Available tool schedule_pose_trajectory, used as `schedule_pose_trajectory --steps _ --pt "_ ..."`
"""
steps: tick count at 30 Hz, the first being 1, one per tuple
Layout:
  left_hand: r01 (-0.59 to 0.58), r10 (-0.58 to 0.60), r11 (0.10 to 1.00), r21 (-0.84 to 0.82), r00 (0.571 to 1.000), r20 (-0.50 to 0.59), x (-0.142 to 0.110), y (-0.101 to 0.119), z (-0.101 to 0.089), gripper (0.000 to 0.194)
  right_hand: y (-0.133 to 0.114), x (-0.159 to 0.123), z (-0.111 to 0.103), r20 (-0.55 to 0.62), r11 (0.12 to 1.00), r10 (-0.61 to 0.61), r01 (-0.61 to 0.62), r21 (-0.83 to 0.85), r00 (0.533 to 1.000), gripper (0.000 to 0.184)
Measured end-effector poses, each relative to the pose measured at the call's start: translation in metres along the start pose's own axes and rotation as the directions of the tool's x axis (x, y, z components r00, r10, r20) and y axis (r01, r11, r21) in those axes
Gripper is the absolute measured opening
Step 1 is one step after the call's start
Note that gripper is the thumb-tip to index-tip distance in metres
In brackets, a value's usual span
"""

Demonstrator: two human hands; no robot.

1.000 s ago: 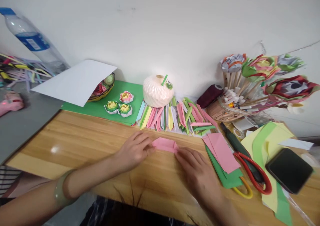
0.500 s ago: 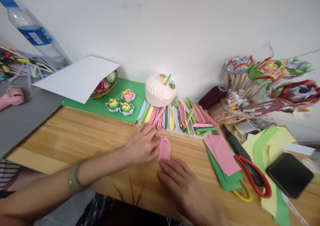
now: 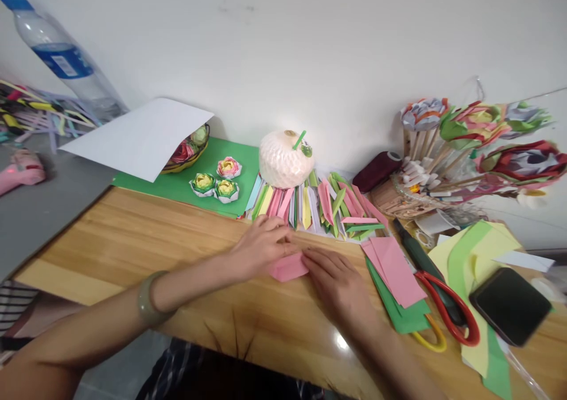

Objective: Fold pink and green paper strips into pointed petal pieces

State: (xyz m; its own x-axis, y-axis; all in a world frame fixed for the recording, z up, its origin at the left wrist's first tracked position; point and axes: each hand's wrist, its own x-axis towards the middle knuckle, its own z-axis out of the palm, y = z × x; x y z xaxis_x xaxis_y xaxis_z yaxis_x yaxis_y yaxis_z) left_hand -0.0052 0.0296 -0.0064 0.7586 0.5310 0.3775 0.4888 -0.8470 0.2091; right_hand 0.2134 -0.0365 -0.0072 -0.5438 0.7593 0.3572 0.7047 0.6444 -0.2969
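Note:
A folded strip of pink paper [image 3: 289,267] lies lengthwise across the wooden table in front of me. My left hand [image 3: 264,247] is bent over its upper left side, with fingers closed on the far edge. At its right end my right hand [image 3: 335,275] pinches the paper, fingers held together and pointing left. The fingers cover part of the paper's upper edge. To the right of my right hand, a stack of pink paper rectangles [image 3: 397,271] rests on green ones [image 3: 398,317]. Folded paper pieces in several colours [image 3: 305,208] are lined up just beyond my hands.
A white coconut with a green straw [image 3: 286,159] stands by the wall. Paper lotus flowers [image 3: 227,190] sit on green sheets at left. Red-handled scissors [image 3: 460,323], a black phone [image 3: 510,305] and a basket of paper flowers [image 3: 398,202] occupy the right. A bottle [image 3: 66,57] is at far left.
The pink paper was crosswise, then turned upright, and now lies crosswise again. My left hand has moved right over its far edge; my right hand has shifted back to its right end.

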Motion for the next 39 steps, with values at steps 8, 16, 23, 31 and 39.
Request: schedule_pose_trajectory --steps 8,16,23,31,39 --pt "0.005 -0.009 0.998 -0.067 0.998 -0.064 -0.022 0.003 0.000 0.013 -0.008 -0.007 -0.004 0.019 0.964 0.002 0.003 -0.267 1.000 0.028" --pt "0.010 -0.009 1.000 0.010 0.999 -0.032 -0.019 0.009 -0.001 0.016 0.001 -0.006 -0.005 -0.026 0.990 0.069 -0.072 -0.125 0.997 0.015" --pt "-0.039 0.044 0.997 0.070 0.997 -0.070 -0.023 0.018 -0.006 0.021 0.011 0.004 -0.018 0.038 0.999 0.020 -0.018 -0.047 0.999 0.017" --pt "0.024 -0.009 0.996 0.084 0.985 -0.171 -0.029 0.025 0.000 0.018 0.016 0.009 -0.021 0.029 0.999 -0.044 0.044 0.030 0.999 0.015" --pt "0.202 -0.212 0.976 -0.078 0.965 -0.152 -0.027 0.027 -0.002 0.015 0.019 0.006 -0.013 0.024 0.990 0.091 -0.093 0.107 0.996 0.011"
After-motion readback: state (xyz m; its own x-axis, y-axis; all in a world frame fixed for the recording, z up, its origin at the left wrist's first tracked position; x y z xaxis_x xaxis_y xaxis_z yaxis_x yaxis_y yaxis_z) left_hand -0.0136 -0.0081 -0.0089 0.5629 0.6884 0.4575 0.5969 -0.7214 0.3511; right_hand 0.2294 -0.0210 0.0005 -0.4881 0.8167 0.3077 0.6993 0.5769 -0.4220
